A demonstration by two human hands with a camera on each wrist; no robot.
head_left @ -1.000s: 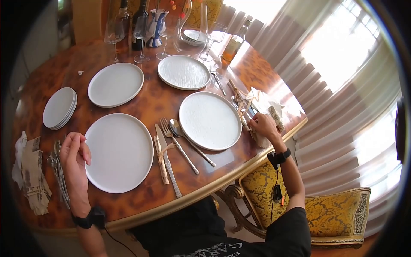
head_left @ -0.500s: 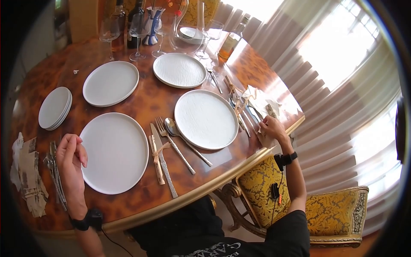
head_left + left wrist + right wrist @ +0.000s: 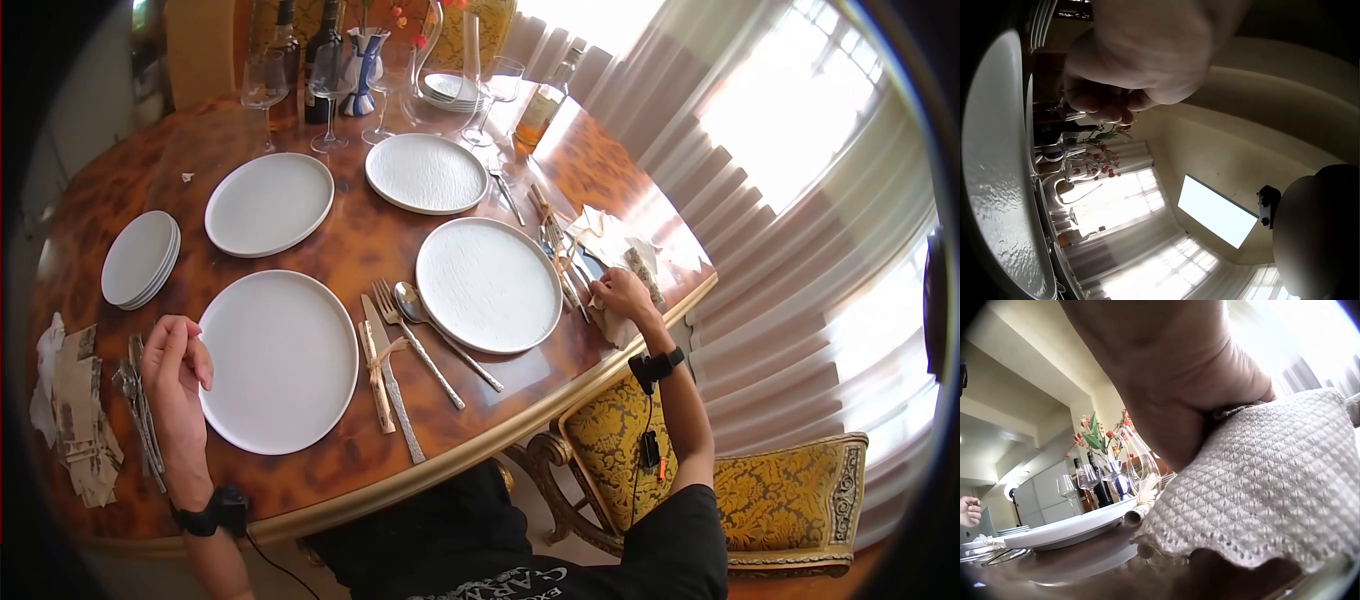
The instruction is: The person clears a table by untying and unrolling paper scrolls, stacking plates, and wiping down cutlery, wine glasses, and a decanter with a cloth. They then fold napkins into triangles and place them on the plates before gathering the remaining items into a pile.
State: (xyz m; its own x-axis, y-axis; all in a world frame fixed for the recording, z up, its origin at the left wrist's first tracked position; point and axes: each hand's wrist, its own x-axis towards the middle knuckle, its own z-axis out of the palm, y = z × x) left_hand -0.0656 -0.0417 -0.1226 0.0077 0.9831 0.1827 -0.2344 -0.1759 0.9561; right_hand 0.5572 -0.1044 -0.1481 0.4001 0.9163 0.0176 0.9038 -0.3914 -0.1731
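At the table's right edge, my right hand pinches a pale textured cloth napkin with a scalloped edge. The cloth drapes below the palm and hides the fingertips in the right wrist view. Just left of this hand lies a tied bundle of cutlery; a bark-covered roll lies just beyond it. My left hand hovers at the left rim of a large white plate, fingers loosely curled and holding nothing. Loose cutlery lies beside that hand.
A knife, a fork and a spoon lie between the front plates. Bark strips and stacked small plates are at left. Wine glasses, bottles and a decanter stand behind. A yellow chair is at right.
The right hand has shifted slightly right, off the end of the tied cutlery, which shows more now. My left hand has stayed almost still; the head view swung a little and back.
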